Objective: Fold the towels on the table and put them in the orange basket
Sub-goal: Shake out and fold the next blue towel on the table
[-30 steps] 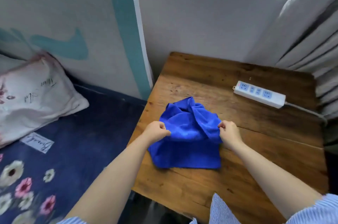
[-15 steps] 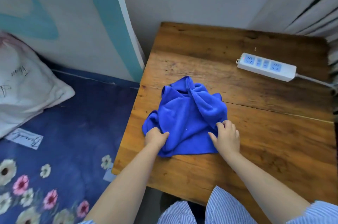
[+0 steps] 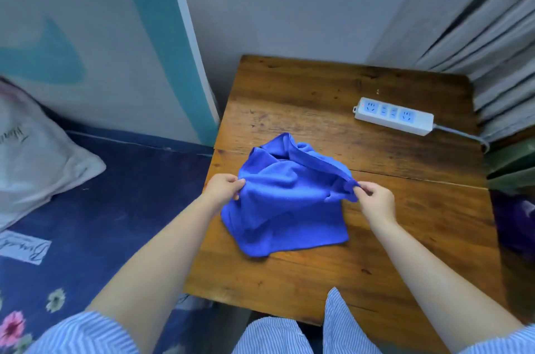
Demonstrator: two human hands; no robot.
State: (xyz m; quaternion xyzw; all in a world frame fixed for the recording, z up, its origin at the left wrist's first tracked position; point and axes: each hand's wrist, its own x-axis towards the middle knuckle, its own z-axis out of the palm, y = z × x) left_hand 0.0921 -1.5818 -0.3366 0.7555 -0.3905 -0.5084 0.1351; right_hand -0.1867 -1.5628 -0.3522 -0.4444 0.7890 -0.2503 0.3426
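Note:
A crumpled blue towel (image 3: 286, 197) lies in the middle of the wooden table (image 3: 362, 252). My left hand (image 3: 221, 190) pinches the towel's left edge, and my right hand (image 3: 376, 201) pinches its right corner. The part between my hands is lifted a little off the wood, while the near edge rests flat on the table. No orange basket is in view.
A white power strip (image 3: 393, 116) with a cable lies at the table's far right. Grey curtains (image 3: 492, 44) hang at the right. Left of the table are a bed with a dark floral sheet (image 3: 95, 223), a pillow (image 3: 31, 159) and a white and teal board (image 3: 115, 44).
My hands were low on the towel's near edge half a second ago. They now grip it higher at both sides, spread wider apart, and the cloth is pulled up between them.

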